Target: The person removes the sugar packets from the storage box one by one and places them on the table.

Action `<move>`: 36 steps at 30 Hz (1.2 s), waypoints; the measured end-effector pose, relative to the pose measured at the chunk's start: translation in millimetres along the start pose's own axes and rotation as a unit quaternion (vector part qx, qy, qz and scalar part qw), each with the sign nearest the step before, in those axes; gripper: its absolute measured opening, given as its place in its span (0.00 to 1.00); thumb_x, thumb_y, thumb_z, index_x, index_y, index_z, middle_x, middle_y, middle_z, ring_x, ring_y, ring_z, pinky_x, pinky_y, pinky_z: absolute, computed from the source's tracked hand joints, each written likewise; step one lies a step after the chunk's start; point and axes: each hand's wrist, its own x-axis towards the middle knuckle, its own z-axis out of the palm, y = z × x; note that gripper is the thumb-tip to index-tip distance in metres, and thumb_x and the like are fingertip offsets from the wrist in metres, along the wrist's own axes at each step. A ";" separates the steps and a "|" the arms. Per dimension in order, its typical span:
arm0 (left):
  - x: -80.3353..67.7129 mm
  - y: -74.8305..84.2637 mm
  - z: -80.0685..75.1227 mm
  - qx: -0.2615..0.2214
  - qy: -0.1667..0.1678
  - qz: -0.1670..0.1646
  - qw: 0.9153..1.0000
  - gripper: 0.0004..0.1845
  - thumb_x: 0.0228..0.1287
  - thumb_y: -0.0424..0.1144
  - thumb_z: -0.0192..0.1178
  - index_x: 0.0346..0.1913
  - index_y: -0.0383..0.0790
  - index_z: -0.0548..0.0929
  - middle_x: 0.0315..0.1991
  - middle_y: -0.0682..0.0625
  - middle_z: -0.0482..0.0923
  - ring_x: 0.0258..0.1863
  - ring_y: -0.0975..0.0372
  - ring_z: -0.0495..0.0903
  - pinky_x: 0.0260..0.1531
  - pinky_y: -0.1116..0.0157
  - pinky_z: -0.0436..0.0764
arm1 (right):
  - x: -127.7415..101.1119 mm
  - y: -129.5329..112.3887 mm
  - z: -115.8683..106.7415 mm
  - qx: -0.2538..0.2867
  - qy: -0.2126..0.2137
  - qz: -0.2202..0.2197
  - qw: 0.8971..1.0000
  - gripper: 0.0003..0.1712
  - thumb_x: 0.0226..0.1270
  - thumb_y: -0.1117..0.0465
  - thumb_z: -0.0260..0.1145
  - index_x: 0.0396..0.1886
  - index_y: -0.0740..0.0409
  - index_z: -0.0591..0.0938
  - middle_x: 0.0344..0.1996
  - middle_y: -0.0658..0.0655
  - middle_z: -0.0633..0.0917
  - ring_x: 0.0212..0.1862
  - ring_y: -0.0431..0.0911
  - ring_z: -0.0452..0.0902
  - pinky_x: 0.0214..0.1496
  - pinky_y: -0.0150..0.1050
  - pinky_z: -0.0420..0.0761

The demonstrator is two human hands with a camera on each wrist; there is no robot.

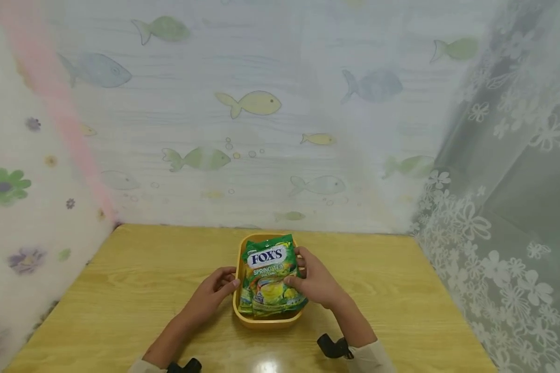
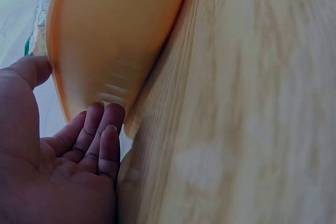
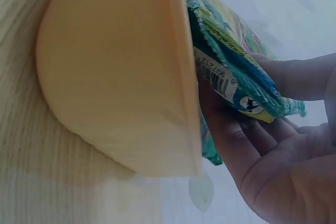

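green bag: the fox's spring tea candy bag (image 1: 269, 274) lies face up at the top of the basket, tilted, its right edge jutting past the right rim.
basket: a yellow-orange basket (image 1: 268, 323) with rounded corners stands on the table (image 1: 168, 269).
second bag: another green bag (image 1: 245, 306) shows under the first, along the left inside of the basket.
right hand: this hand (image 1: 319, 282) pinches the top bag by its right edge, thumb above and fingers beneath.
left hand: this hand (image 1: 210, 294) holds the basket's left side, thumb on the rim, bent fingers by the outer wall.
wrists: pale sleeves (image 1: 369, 357) and black devices (image 1: 332, 346) on both.
backdrop: a white sheet with drawn fish (image 1: 308, 62) behind; flowered cloth (image 1: 9, 223) at left, white floral lace (image 1: 508, 290) at right.
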 end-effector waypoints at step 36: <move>-3.9 4.2 2.8 -0.009 -0.002 0.002 1.000 0.27 0.79 0.50 0.62 0.71 0.38 0.75 0.50 0.46 0.79 0.47 0.57 0.81 0.50 0.64 0.82 | -2.6 -16.6 -57.5 0.093 0.118 0.021 0.988 0.32 0.80 0.68 0.64 0.78 0.62 0.65 0.60 0.68 0.85 0.42 0.47 0.89 0.44 0.42 0.87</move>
